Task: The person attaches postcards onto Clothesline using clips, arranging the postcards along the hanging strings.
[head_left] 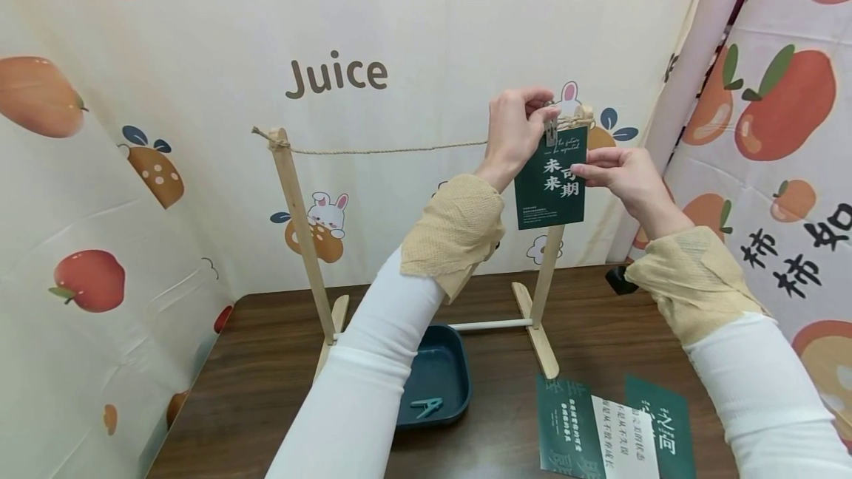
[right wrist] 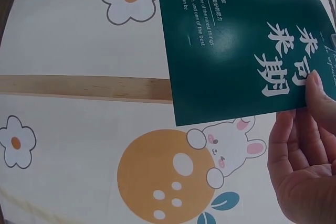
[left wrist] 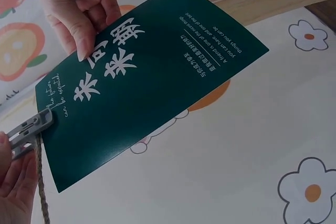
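Note:
A dark green card (head_left: 549, 202) with white characters hangs at the right end of a twine line (head_left: 393, 151). My left hand (head_left: 509, 128) pinches a grey clothespin (left wrist: 32, 127) between thumb and fingers, its tip over the card's top edge beside the twine. On the card's right side, my right hand (head_left: 629, 179) pinches the edge, thumb on the printed face. In the right wrist view, the card (right wrist: 226, 66) looks slightly bent, and the clothespin is mostly out of frame.
Wooden posts (head_left: 302, 231) carry the twine, joined low by a white rod (head_left: 492, 325). A dark blue tray (head_left: 464, 368) holds a teal clothespin (head_left: 427, 406). Several cards (head_left: 566, 427) lie on the brown table (head_left: 220, 405) at front right. A printed curtain hangs behind.

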### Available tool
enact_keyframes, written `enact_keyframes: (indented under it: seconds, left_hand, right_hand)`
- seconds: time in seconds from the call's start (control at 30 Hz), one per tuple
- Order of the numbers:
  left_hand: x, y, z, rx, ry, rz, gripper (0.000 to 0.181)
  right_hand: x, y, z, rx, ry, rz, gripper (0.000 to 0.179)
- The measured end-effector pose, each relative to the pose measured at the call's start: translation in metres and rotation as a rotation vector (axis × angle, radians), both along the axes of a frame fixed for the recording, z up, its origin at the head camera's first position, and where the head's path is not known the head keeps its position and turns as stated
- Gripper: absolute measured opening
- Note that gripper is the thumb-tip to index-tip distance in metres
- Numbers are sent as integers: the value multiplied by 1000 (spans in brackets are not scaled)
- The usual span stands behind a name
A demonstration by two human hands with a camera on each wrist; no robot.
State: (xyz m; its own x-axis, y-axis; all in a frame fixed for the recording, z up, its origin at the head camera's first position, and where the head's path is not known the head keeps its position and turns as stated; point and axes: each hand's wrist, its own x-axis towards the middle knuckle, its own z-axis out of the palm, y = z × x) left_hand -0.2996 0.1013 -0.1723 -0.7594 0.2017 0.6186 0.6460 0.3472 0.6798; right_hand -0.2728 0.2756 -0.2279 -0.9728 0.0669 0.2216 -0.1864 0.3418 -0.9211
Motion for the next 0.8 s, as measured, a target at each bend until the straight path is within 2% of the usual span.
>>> enact_keyframes:
  seconds: [0.4, 0.8]
  left_hand:
    - [-3, -1, -2, -56, -6, -7, 27]
    - [-5, -3, -4, -108, -16, 2, 32]
  right_hand:
    - [-1, 1, 0, -15, -13, 12, 11]
    - [1, 0, -1, 24, 22, -45, 12]
